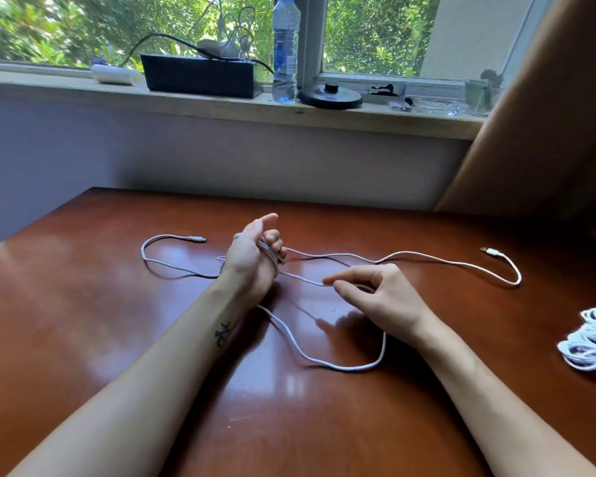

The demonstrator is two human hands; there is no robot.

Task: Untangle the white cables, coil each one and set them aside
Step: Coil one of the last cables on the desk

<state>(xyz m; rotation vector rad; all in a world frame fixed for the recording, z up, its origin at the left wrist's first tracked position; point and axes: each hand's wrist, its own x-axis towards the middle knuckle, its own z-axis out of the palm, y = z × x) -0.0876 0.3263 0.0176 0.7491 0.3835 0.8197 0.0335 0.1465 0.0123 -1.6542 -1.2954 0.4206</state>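
Our left hand (pixel 255 256) grips the white cable (pixel 341 367). Several turns are wound around the palm, the fingers curl over them and the thumb sticks up free. Our right hand (pixel 375 294), at 3 o'clock from the left one and near it, pinches a single strand between thumb and forefinger, with the other fingers loosely bent. That strand runs taut from the left palm to the pinch, just above the table (pixel 117 339).

From the right hand the cable drops toward 6 o'clock and lies in a wide slack loop on the wood between our forearms, coming back up under the left wrist. Toward 9 o'clock from the left hand another length curves out in a bend and ends in a small plug (pixel 200 239) lying flat. Toward 3 o'clock a long run crosses behind the right hand, hooks round and ends in a USB plug (pixel 491 251). We cannot tell whether these lengths are one cable or two.

At 4 o'clock from the right hand, well apart at the table's right edge, lies a coiled bundle (pixel 592 342) of white cable.

At 12 o'clock, on the windowsill (pixel 375 115), stand a black box (pixel 200 77), a water bottle (pixel 285 49) and a round dark base (pixel 330 95).
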